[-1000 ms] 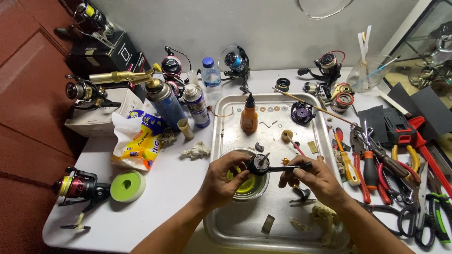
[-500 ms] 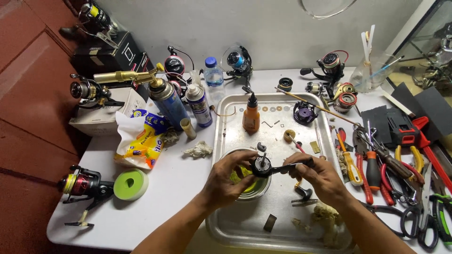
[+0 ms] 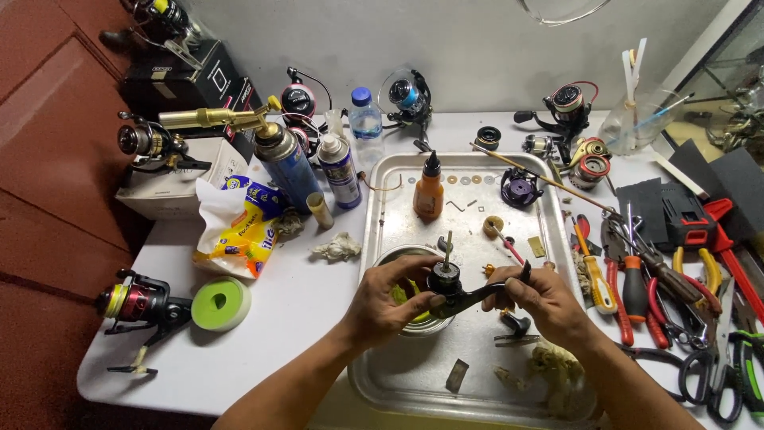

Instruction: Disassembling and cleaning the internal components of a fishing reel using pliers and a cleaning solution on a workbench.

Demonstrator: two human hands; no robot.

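Hands over metal tray (image 3: 382,239): left hand (image 3: 390,306) clamped on black reel body (image 3: 450,285), right hand (image 3: 541,301) pinching its stem end. Judgement: keep shaft upright, work above tray so loose parts stay caught.

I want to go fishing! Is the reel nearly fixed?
Not yet. Washers and small parts already lie loose in the metal tray. The left hand and right hand hold the black reel body, its shaft bare. The purple spool is still off.

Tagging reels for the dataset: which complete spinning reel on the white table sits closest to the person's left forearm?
The black and red spinning reel at the table's front-left corner, beside the green tape roll. The other reels sit toward the back, near the wall and boxes.
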